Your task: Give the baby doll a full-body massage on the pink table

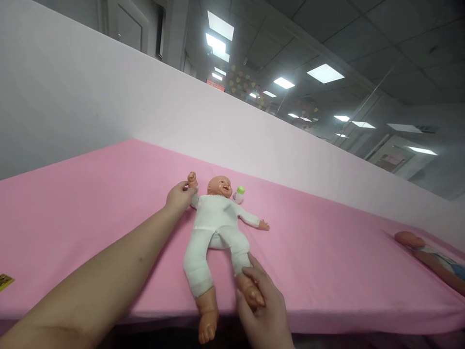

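A baby doll (216, 213) with a white cloth body lies on its back on the pink-covered table (312, 261), legs towards me. My left hand (180, 196) is closed round the doll's raised arm near the wrist, at the left of its head. Lower down, my right hand (265, 300) grips the doll's lower leg on the right side, thumb and fingers around the ankle. The doll's other foot hangs over the table's front edge. Beside its head is a small baby bottle (239, 195) with a green cap.
At the far right lies a second doll (432, 259), partly cut off by the frame. A white partition (232, 131) rises behind the table. Part of a yellow and black label (6, 281) shows at the left edge.
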The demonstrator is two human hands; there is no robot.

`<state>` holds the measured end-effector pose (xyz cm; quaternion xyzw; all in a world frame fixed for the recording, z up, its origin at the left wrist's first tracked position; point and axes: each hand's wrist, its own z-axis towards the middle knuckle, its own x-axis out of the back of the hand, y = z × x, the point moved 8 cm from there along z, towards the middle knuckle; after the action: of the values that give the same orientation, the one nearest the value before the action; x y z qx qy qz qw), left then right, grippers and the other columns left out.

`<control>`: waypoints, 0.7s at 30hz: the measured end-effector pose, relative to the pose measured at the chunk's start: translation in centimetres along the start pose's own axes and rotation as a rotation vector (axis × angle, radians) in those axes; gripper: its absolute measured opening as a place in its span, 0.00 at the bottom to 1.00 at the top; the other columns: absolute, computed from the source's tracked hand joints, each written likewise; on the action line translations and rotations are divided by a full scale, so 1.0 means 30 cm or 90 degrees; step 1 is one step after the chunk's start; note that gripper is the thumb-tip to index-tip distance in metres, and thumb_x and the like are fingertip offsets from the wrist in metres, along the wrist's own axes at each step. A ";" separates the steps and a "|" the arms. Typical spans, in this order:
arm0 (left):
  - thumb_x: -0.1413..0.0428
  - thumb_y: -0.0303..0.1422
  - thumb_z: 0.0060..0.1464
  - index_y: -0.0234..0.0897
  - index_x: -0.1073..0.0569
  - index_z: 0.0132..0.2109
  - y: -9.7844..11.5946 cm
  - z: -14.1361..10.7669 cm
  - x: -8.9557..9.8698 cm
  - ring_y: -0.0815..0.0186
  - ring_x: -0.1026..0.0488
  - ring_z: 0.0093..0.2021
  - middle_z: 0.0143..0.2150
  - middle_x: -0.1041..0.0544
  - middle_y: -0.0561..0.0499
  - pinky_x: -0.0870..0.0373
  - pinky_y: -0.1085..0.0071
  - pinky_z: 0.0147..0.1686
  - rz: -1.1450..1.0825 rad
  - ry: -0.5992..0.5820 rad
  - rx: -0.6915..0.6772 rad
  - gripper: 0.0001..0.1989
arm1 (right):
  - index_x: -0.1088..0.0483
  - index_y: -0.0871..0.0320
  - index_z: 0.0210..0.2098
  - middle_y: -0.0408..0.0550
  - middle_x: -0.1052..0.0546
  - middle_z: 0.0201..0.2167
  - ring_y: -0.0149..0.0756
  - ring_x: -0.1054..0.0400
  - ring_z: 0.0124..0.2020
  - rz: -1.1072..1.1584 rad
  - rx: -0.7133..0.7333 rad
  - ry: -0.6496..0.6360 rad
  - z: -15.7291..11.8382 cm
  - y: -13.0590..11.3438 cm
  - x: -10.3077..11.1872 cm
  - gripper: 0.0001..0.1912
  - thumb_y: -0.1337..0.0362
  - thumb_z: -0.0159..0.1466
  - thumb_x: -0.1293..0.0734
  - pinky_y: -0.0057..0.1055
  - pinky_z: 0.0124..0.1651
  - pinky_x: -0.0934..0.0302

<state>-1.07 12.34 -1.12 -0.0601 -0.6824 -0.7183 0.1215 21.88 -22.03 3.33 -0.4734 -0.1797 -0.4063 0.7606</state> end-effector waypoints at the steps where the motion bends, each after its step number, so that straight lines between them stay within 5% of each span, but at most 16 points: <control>1: 0.44 0.48 0.57 0.39 0.25 0.57 -0.015 0.010 0.001 0.74 0.31 0.32 0.45 0.22 0.50 0.42 0.80 0.33 -0.015 0.000 0.018 0.26 | 0.26 0.55 0.59 0.56 0.28 0.66 0.49 0.29 0.64 -0.003 -0.012 0.002 -0.022 0.008 -0.001 0.24 0.67 0.63 0.32 0.41 0.64 0.30; 8: 0.43 0.46 0.54 0.39 0.26 0.60 -0.039 0.029 0.003 0.74 0.31 0.32 0.47 0.22 0.48 0.42 0.79 0.32 -0.035 0.006 0.029 0.29 | 0.28 0.50 0.66 0.47 0.21 0.57 0.55 0.25 0.59 -0.020 -0.115 -0.062 -0.070 0.004 -0.052 0.41 0.74 0.53 0.31 0.43 0.64 0.29; 17: 0.44 0.48 0.54 0.43 0.25 0.60 -0.032 0.027 0.004 0.73 0.29 0.34 0.49 0.22 0.50 0.40 0.79 0.33 -0.019 0.006 0.019 0.29 | 0.27 0.57 0.64 0.53 0.25 0.63 0.52 0.28 0.63 0.007 -0.113 -0.107 -0.031 0.008 -0.034 0.35 0.71 0.56 0.32 0.46 0.67 0.33; 21: 0.44 0.50 0.55 0.44 0.25 0.60 -0.009 0.012 -0.011 0.73 0.29 0.33 0.47 0.22 0.51 0.41 0.79 0.33 0.013 -0.024 -0.020 0.28 | 0.24 0.53 0.58 0.54 0.28 0.66 0.52 0.33 0.68 -0.032 -0.055 -0.087 0.039 -0.052 0.000 0.30 0.72 0.56 0.33 0.48 0.67 0.34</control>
<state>-0.86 12.75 -1.44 -0.0826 -0.6726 -0.7263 0.1150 20.80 -21.37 4.79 -0.5281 -0.2253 -0.3990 0.7149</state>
